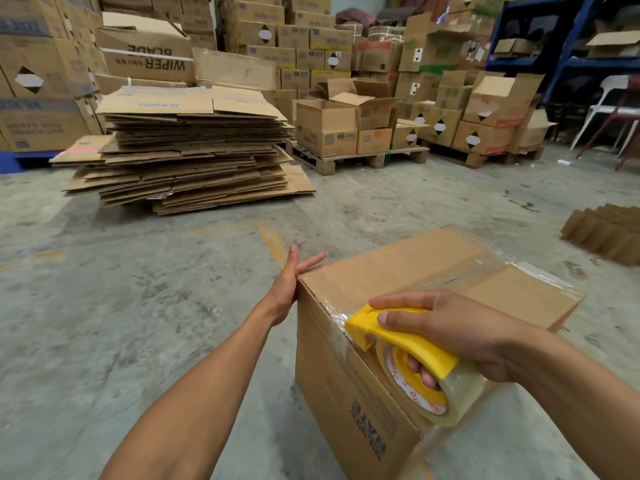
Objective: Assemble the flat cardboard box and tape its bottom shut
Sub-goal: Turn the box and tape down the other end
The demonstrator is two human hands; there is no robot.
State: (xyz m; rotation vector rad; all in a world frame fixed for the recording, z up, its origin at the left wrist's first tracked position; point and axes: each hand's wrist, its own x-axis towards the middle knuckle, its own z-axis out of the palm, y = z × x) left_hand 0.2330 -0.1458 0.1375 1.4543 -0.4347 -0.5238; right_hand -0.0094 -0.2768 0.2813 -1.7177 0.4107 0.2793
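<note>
Your right hand [460, 334] grips the yellow plastic tape dispenser [398, 337]; your flat left hand [289, 282] steadies the brown cardboard box [346, 386]. Seam taped; cutting remains.

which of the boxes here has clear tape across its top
The box right under the hands, with the yellow tape dispenser at its near edge; shiny clear tape runs along its centre seam.

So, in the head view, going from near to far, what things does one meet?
Tape dispenser held by the right hand → left hand on the cardboard box → stack of flat cardboard → wall of stacked cartons.
</note>
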